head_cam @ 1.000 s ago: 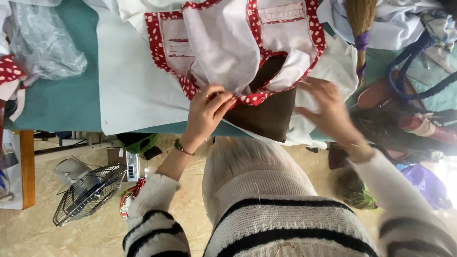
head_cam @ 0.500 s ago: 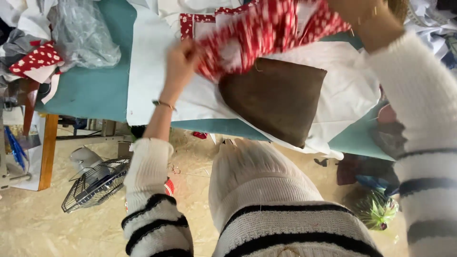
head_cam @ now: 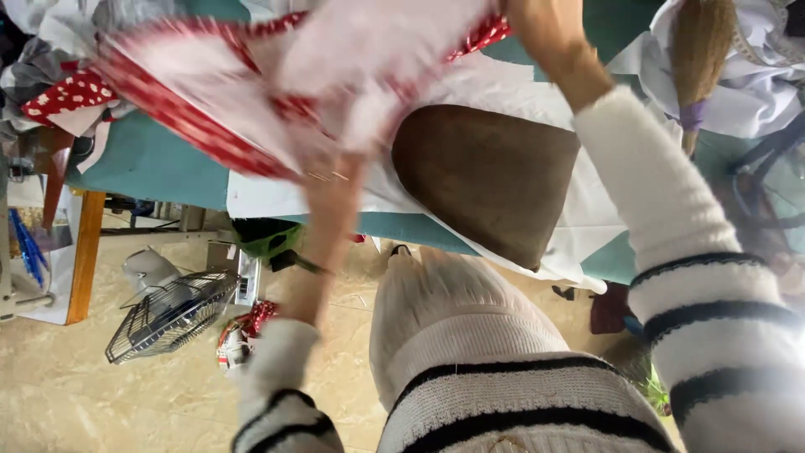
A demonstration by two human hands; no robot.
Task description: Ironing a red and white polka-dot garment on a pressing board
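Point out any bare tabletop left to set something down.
Free: teal table strip between the red-and-white garment and the table's left edge; white sheet right of the brown pad. Crowded: fabric scraps far left, white clothes top right.

We see a cream ribbed knit sweater [head_cam: 503,369] with black-striped cuffs and hem, and a thin bracelet [head_cam: 309,267] at the left wrist.

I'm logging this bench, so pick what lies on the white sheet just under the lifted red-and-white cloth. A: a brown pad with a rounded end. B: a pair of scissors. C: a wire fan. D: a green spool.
A: the brown pad rests on the white sheet, bare below the red-and-white cloth that both hands hold up; the wire fan sits on the floor instead.
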